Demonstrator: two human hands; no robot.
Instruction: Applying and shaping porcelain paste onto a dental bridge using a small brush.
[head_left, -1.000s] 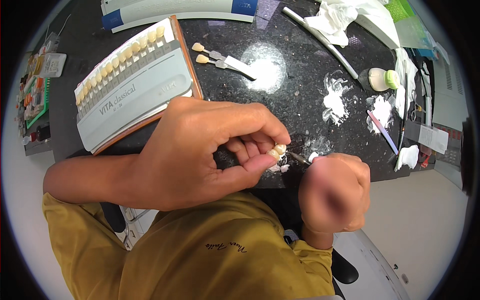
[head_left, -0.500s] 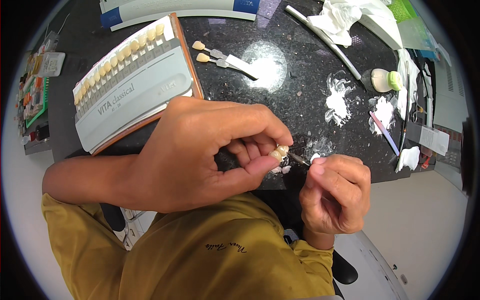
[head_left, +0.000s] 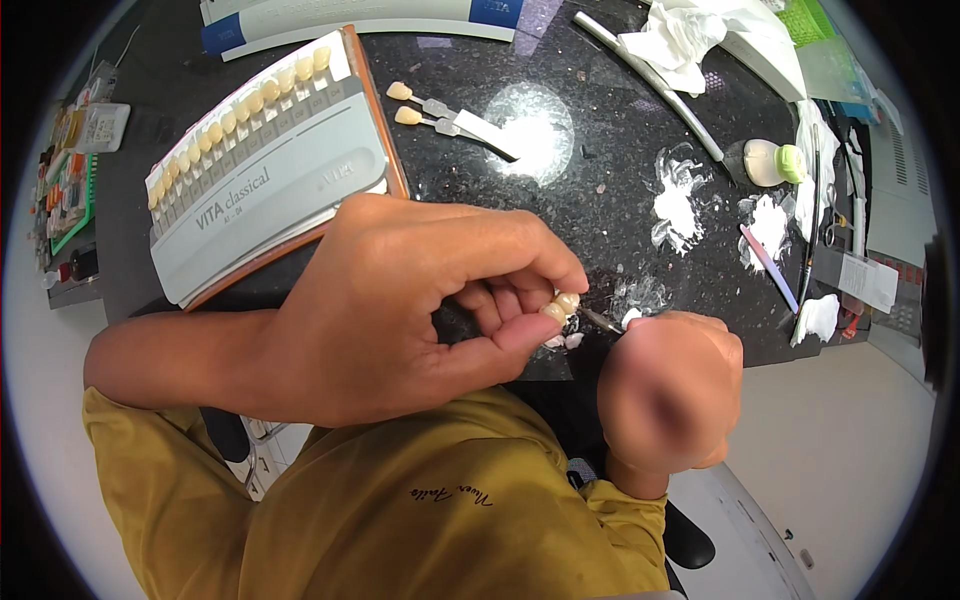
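Thumb and index finger of my left hand [head_left: 400,310] pinch a small pair of tooth-coloured dental crowns [head_left: 560,308]. To the right, my right hand [head_left: 670,390] is closed around a thin tool [head_left: 603,320] with a dark, pointed tip, perhaps a fine brush. Its tip points at the crowns and is at or very near them; contact cannot be made out. A blur covers much of my right hand, so its finger details are hidden. Small whitish pieces [head_left: 573,341] lie on the dark worktop just below the crowns.
Left of my hands lies a tooth shade guide [head_left: 270,190], with two loose shade tabs [head_left: 408,116] beside it. White powder patches [head_left: 680,205], a green-capped bottle [head_left: 770,162], a pink-and-lilac stick [head_left: 768,266] and crumpled tissue [head_left: 675,45] occupy the right side.
Hardly anything differs. Both hands keep their places, with the crowns and the tool tip almost unmoved. The right hand now appears blurred.
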